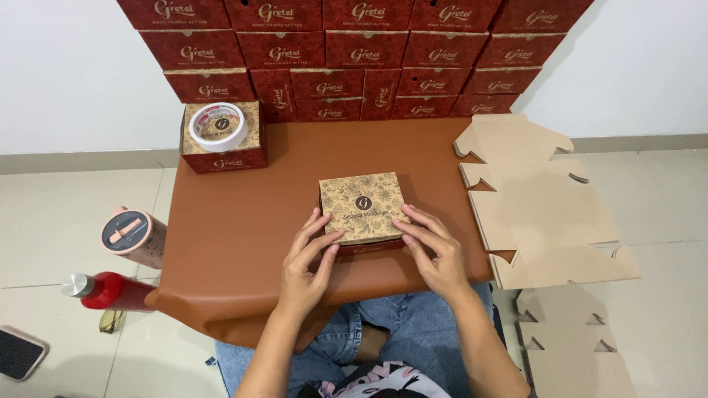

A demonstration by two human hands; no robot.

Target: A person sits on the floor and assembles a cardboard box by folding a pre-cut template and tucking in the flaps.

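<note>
Nearest my viewpoint are the operator's knees in blue denim jeans (413, 324), seated at the near edge of a low table covered in brown leather-look sheet (243, 243). Both forearms extend forward over that edge. The left hand (308, 258) and the right hand (435, 250) meet a small square cardboard box with a tan floral-print lid and dark red sides (363, 208), which rests flat on the table surface at its middle, directly ahead of the wrists. Finger state: both hands are spread open, not clenched; the left fingertips (324, 230) rest on the lid's near-left corner, the right fingertips (407, 218) on its near-right edge. The contact is a press or a steadying touch, not a lift. The box lies just beyond the fingers, centred between the two hands, so neither hand is clearly nearer; being square, it has no evident long axis, and its sides run roughly parallel to the table edges. At the far-left corner sits an identical box carrying a roll of white adhesive tape (218, 127). A wall of stacked dark red cartons (354, 55) lines the back. Flat unfolded brown cardboard blanks (546, 221) lie to the right. On the floor tiles to the left are a pink tumbler (133, 236) and a red bottle (107, 291).
</note>
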